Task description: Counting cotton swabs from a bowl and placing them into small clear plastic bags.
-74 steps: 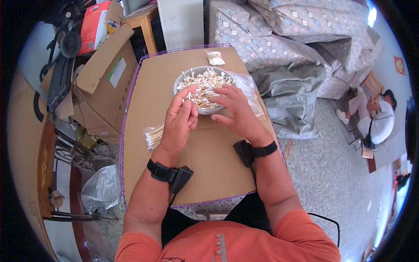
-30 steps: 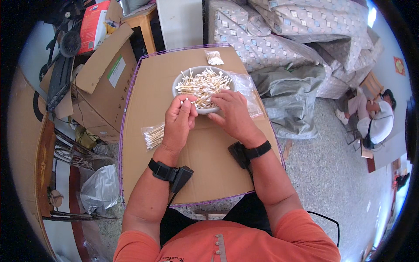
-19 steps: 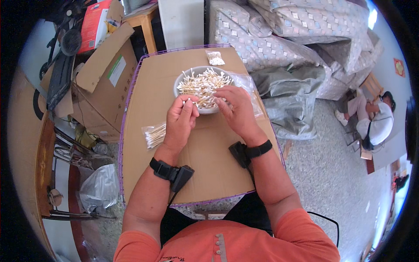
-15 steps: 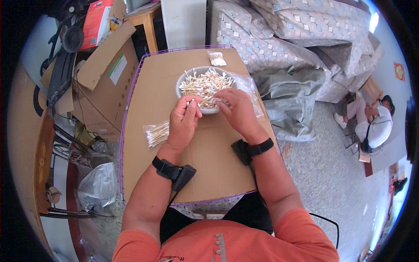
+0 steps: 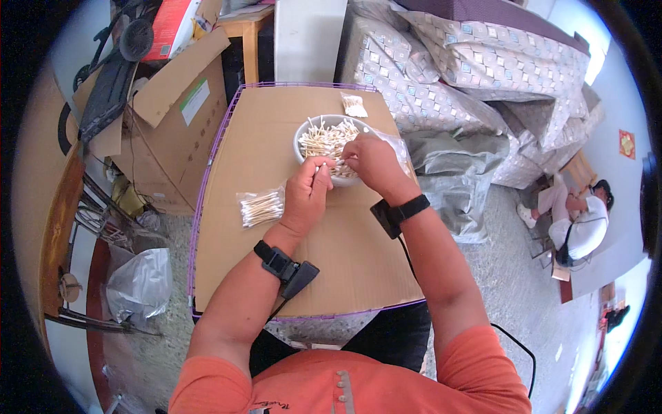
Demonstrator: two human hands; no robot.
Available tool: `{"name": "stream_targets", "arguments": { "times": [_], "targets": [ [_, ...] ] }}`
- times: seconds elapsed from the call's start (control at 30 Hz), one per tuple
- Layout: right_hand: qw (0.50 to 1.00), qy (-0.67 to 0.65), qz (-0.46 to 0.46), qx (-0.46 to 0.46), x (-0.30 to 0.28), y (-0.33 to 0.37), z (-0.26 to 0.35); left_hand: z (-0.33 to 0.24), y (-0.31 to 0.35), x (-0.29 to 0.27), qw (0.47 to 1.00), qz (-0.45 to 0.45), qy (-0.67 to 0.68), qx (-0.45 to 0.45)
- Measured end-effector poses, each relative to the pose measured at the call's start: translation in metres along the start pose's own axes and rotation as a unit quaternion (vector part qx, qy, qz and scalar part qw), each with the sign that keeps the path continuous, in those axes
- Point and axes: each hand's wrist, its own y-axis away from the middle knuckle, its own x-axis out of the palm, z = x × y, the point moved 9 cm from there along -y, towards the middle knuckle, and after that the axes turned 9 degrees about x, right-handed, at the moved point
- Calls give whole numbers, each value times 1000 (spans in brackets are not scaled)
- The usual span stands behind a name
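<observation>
A round pale bowl (image 5: 298, 147) heaped with cotton swabs (image 5: 323, 140) stands toward the far side of the table. My left hand (image 5: 308, 196) is closed at the bowl's near left rim; white swab tips show between its thumb and fingers. Over the bowl's right side, my right hand (image 5: 378, 165) pinches at the swabs, its fingertips close to the left hand; how many it grips is hidden. A clear bag of swabs (image 5: 261, 208) lies left of my left hand. Beyond the bowl is a smaller bag of swabs (image 5: 354, 105).
Brown cardboard (image 5: 269, 131) covers the table, edged by a purple wire rim (image 5: 215, 145). A clear plastic bag (image 5: 396, 145) lies right of the bowl. Cardboard boxes (image 5: 169, 145) stand left, a covered sofa (image 5: 476, 62) behind right. Another person (image 5: 586, 224) sits far right.
My right hand's fingers have drawn together over the bowl and come nearer the left hand. The view has shifted slightly, so the table sits a little lower and further right.
</observation>
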Motion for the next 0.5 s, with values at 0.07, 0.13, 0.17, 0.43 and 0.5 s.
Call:
{"name": "stream_targets", "arguments": {
  "times": [0.07,0.13,0.17,0.43,0.5],
  "targets": [
    [994,-79,-69,-7,-17,6,3,-1,-1,0,1000,-6,4,15],
    [988,-120,-96,3,-27,11,1,-1,0,-1,1000,-10,6,11],
    [979,-163,-124,13,-34,15,-2,0,0,-2,1000,-14,5,6],
    [918,-308,-217,120,-50,52,-33,7,0,-3,999,-17,39,1],
    [887,-379,-212,157,-41,59,-39,6,0,-1,999,-13,42,3]
  ]
}}
